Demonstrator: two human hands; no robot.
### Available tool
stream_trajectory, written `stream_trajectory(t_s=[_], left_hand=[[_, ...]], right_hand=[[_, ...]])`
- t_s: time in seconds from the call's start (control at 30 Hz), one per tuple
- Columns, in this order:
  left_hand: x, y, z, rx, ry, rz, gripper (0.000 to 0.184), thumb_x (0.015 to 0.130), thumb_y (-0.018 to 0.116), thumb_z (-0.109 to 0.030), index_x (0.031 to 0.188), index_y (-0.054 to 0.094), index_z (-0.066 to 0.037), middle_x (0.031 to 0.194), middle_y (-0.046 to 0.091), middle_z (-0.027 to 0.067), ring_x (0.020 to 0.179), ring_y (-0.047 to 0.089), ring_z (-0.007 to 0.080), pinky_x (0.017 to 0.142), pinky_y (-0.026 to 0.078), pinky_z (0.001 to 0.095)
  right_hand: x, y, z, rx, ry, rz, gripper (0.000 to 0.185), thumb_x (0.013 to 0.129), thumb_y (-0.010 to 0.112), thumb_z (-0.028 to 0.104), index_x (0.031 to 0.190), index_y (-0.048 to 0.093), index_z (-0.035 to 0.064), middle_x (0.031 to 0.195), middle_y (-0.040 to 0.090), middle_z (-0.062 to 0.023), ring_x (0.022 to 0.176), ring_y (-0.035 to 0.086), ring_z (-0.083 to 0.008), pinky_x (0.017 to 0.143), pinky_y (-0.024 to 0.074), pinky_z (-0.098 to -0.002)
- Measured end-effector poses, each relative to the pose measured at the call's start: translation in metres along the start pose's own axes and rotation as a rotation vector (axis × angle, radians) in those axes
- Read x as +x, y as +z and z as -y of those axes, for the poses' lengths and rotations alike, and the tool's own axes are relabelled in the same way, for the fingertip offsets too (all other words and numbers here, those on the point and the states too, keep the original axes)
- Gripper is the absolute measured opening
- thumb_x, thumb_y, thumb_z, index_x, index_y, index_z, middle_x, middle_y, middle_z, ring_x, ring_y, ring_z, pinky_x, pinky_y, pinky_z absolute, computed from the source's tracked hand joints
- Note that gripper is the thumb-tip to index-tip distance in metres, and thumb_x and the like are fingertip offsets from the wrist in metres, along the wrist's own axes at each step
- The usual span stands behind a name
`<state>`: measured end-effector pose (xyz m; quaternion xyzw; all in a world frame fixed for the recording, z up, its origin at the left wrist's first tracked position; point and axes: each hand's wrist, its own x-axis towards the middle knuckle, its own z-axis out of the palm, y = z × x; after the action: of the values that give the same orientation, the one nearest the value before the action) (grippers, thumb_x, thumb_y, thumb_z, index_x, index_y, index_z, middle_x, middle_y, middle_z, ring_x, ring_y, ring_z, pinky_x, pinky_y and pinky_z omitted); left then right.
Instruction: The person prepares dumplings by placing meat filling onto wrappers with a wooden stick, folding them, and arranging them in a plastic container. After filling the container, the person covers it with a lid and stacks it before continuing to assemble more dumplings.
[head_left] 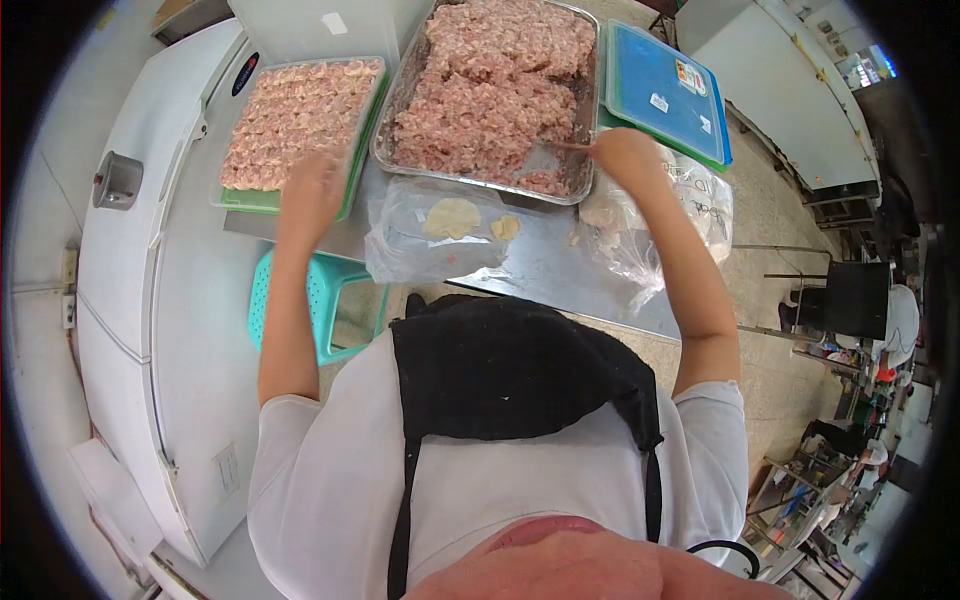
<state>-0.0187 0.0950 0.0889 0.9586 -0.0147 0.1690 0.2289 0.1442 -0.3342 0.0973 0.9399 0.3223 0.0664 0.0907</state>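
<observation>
My left hand (315, 182) is over the near right edge of a tray packed with rows of small meat-filled dumplings (300, 110). Its fingers point down and are blurred, so what they hold, if anything, is not clear. My right hand (632, 158) is closed round a thin stick-like tool (568, 146), which reaches over the near right corner of a big metal pan (388, 150). Pink minced meat (490, 95) is heaped in the pan. Before me, a round pale dough wrapper (453, 218) and a smaller dough piece (506, 228) lie on a clear plastic sheet (400, 240).
Blue-lidded containers (660, 85) are stacked right of the pan. A clear plastic bag (700, 215) lies under my right forearm on the metal table (620, 300). A turquoise plastic stool (310, 295) stands at the left, beside a white freezer (195, 290).
</observation>
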Motion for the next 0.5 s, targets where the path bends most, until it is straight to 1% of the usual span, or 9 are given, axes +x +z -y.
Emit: stream_trajectory(t_s=[0.1, 0.17, 0.2, 0.27, 0.3, 0.37, 0.4, 0.47, 0.5], left_hand=[[-0.013, 0.058, -0.062, -0.282, -0.075, 0.19, 0.021, 0.082, 0.065, -0.011, 0.101, 0.064, -0.003, 0.098, 0.065, 0.0138, 0.093, 0.061, 0.0314, 0.081, 0.049, 0.0402], [-0.025, 0.113, -0.062, -0.287, -0.009, 0.364, 0.021, 0.084, 0.061, -0.017, 0.102, 0.064, -0.006, 0.094, 0.062, 0.0159, 0.093, 0.059, 0.0338, 0.085, 0.047, 0.0406], [-0.029, 0.129, -0.068, -0.287, -0.01, 0.363, 0.021, 0.084, 0.061, -0.017, 0.102, 0.064, -0.006, 0.094, 0.062, 0.0159, 0.093, 0.059, 0.0338, 0.085, 0.047, 0.0406], [-0.039, 0.146, -0.079, -0.166, 0.129, 0.168, 0.018, 0.083, 0.064, -0.019, 0.093, 0.065, -0.004, 0.088, 0.061, 0.0146, 0.089, 0.059, 0.0337, 0.081, 0.047, 0.0404], [-0.038, 0.149, -0.079, -0.164, 0.126, 0.165, 0.018, 0.083, 0.064, -0.019, 0.093, 0.065, -0.004, 0.088, 0.061, 0.0146, 0.089, 0.059, 0.0337, 0.081, 0.047, 0.0404], [-0.034, 0.149, -0.074, -0.334, -0.07, 0.201, 0.019, 0.083, 0.067, -0.021, 0.09, 0.068, -0.003, 0.088, 0.064, 0.014, 0.086, 0.061, 0.032, 0.078, 0.049, 0.0385], [-0.033, 0.148, -0.071, -0.333, -0.07, 0.199, 0.019, 0.083, 0.067, -0.021, 0.09, 0.068, -0.003, 0.088, 0.064, 0.014, 0.086, 0.061, 0.032, 0.078, 0.049, 0.0385], [-0.032, 0.144, -0.065, -0.501, -0.332, 0.12, 0.019, 0.086, 0.068, -0.019, 0.095, 0.07, -0.002, 0.088, 0.069, 0.0078, 0.083, 0.064, 0.0183, 0.077, 0.049, 0.0293], [-0.031, 0.139, -0.063, -0.503, -0.334, 0.119, 0.019, 0.086, 0.068, -0.019, 0.095, 0.07, -0.002, 0.088, 0.069, 0.0078, 0.083, 0.064, 0.0183, 0.077, 0.049, 0.0293]], right_hand=[[-0.015, -0.013, 0.061, 0.063, -0.141, 0.034, 0.017, 0.077, 0.057, 0.014, 0.072, 0.07, 0.0049, 0.073, 0.067, -0.0159, 0.07, 0.068, -0.0314, 0.059, 0.0533, -0.0445], [-0.026, -0.032, 0.067, 0.085, -0.226, 0.064, 0.017, 0.077, 0.056, 0.013, 0.071, 0.07, 0.0052, 0.072, 0.067, -0.0156, 0.069, 0.068, -0.0313, 0.058, 0.0532, -0.0442], [-0.027, -0.041, 0.061, 0.091, -0.24, 0.053, 0.016, 0.076, 0.057, 0.012, 0.07, 0.07, 0.0053, 0.07, 0.067, -0.0156, 0.068, 0.068, -0.0314, 0.057, 0.0531, -0.0436], [-0.02, -0.048, 0.037, 0.097, -0.25, 0.016, 0.014, 0.074, 0.058, 0.011, 0.068, 0.07, 0.0054, 0.066, 0.066, -0.0155, 0.066, 0.068, -0.0315, 0.056, 0.0526, -0.0421], [-0.015, -0.046, 0.026, 0.097, -0.253, 0.013, 0.014, 0.074, 0.058, 0.011, 0.068, 0.07, 0.0054, 0.066, 0.066, -0.0155, 0.066, 0.068, -0.0315, 0.056, 0.0526, -0.0421], [-0.011, -0.042, 0.012, 0.021, -0.194, -0.007, 0.013, 0.072, 0.059, 0.011, 0.067, 0.07, 0.005, 0.065, 0.065, -0.0153, 0.065, 0.068, -0.0314, 0.056, 0.0523, -0.0422], [-0.017, -0.038, 0.021, 0.022, -0.195, -0.009, 0.013, 0.072, 0.059, 0.011, 0.067, 0.07, 0.005, 0.065, 0.065, -0.0153, 0.065, 0.068, -0.0314, 0.056, 0.0523, -0.0422], [-0.035, -0.026, 0.047, 0.1, -0.275, -0.036, 0.013, 0.073, 0.06, 0.012, 0.067, 0.07, 0.0054, 0.065, 0.065, -0.0151, 0.065, 0.068, -0.0311, 0.056, 0.0522, -0.0428], [-0.034, -0.026, 0.045, 0.099, -0.277, -0.035, 0.013, 0.073, 0.06, 0.012, 0.067, 0.07, 0.0054, 0.065, 0.065, -0.0151, 0.065, 0.068, -0.0311, 0.056, 0.0522, -0.0428]])
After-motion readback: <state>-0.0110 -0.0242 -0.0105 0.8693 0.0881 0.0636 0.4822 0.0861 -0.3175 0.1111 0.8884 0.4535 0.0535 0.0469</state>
